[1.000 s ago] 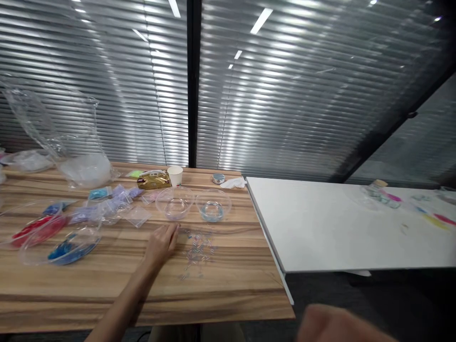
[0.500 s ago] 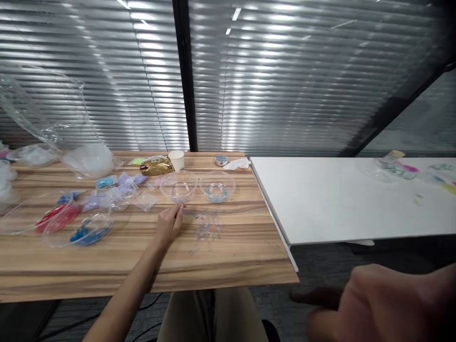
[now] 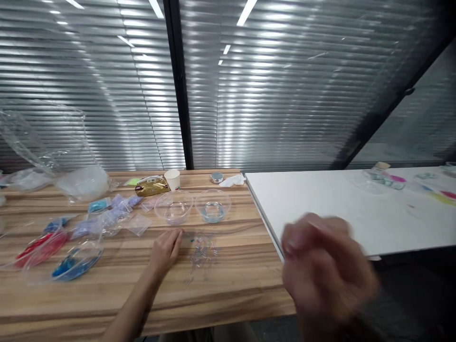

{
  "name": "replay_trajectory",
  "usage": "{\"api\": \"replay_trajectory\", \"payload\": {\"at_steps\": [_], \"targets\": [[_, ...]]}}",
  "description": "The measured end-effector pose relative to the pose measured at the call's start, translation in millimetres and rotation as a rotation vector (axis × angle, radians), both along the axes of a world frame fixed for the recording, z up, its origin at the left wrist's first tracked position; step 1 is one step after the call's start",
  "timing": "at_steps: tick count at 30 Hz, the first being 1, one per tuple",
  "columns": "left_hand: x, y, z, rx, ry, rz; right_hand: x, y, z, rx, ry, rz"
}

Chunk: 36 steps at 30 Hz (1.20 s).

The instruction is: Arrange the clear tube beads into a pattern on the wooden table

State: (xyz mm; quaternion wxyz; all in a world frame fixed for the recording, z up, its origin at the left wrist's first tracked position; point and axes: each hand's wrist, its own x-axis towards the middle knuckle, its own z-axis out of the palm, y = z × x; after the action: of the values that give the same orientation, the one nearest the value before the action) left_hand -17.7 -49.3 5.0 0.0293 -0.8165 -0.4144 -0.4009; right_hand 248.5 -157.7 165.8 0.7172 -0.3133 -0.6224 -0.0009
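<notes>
My left hand rests on the wooden table with its fingers curled in; whatever lies inside them is hidden. Just to its right is a loose scatter of small clear and bluish pieces, too small to name. Two clear plastic bowls stand beyond that hand: the left bowl has a faint pinkish tint at its base, the right bowl a bluish one. Raised close to the camera, my right hand is blurred, over the table's right edge. Its fingers look bent inward, and I cannot make out anything in them.
At left are clear bowls with red pieces and blue pieces. Small plastic bags lie behind them. A gold packet, paper cup, round tin and tissue line the back. A white table adjoins at right.
My right hand has come up and leftward from the lower right corner. The view has tilted up, so the table sits lower. My left hand stays in the same place on the table.
</notes>
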Motion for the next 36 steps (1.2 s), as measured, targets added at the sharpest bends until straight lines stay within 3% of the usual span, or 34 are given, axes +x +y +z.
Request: {"api": "replay_trajectory", "payload": {"at_steps": [3,7,10,13,19,22,29,36], "targets": [[5,-3,2.0,-0.040,-0.013,-0.011,-4,66,-22.0,-0.104,0.185,-0.061],[18,1,9.0,-0.139,-0.035,-0.024,-3,136,-85.1,-0.256,0.144,-0.193],[31,13,12.4,-0.215,0.011,-0.115,3,157,-130.9,-0.295,-0.066,-0.309],[36,26,9.5,-0.261,0.061,-0.200,12,157,-155.7,-0.304,-0.186,-0.305],[17,32,-1.0,-0.320,0.037,-0.240,17,147,-161.3,-0.267,-0.270,-0.355],[10,31,-1.2,-0.352,-0.006,-0.226,6,141,-159.2,-0.222,-0.349,-0.279],[16,29,8.1,-0.458,-0.011,-0.361,-28,123,-159.5,-0.201,-0.520,-0.068],[16,30,7.2,-0.478,-0.021,-0.355,-37,129,-166.7,-0.181,-0.612,0.006]]}}
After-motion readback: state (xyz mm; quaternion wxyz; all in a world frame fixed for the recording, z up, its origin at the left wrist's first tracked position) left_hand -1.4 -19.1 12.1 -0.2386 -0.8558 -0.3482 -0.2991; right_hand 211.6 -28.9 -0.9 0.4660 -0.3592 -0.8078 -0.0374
